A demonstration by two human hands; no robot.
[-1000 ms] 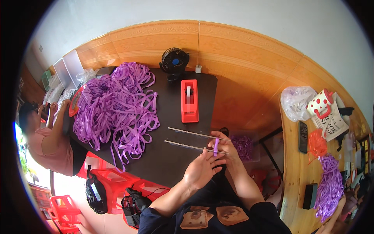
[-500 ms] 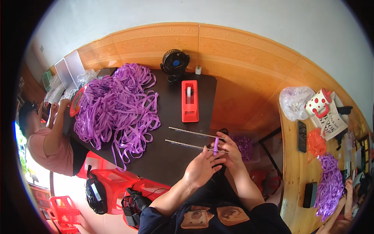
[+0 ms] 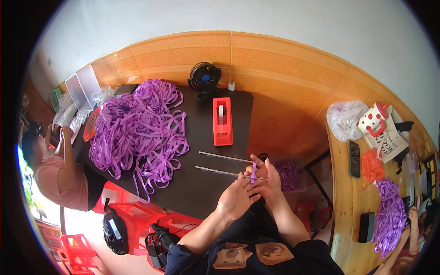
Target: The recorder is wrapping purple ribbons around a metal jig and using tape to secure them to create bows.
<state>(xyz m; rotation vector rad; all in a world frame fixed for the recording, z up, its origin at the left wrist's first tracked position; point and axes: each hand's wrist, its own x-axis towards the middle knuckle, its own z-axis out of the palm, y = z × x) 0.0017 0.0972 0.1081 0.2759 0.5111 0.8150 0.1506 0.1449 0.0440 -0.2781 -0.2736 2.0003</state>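
Two thin, twisted metal rods (image 3: 220,171) extend leftward over the dark table's front right part, roughly parallel and apart. My right hand (image 3: 272,181) grips their right ends. A short band of purple ribbon (image 3: 253,172) bridges both rods close to its fingers. Palm up, my left hand (image 3: 234,199) lies just below, its fingers stretched and apart. One of its fingertips meets the lower rod, left of the ribbon. Whether it also touches the band is hard to see.
Left on the dark table (image 3: 197,197) is a big heap of purple ribbon (image 3: 137,128). A red tape dispenser (image 3: 222,123) and a black fan (image 3: 205,78) stand behind the rods. A bin of purple pieces (image 3: 288,176) sits right of my hands. One person (image 3: 62,174) works at left.
The right hand's fingers have shifted slightly around the rods and ribbon band. The left hand stays nearly in place. The whole view has moved a little.
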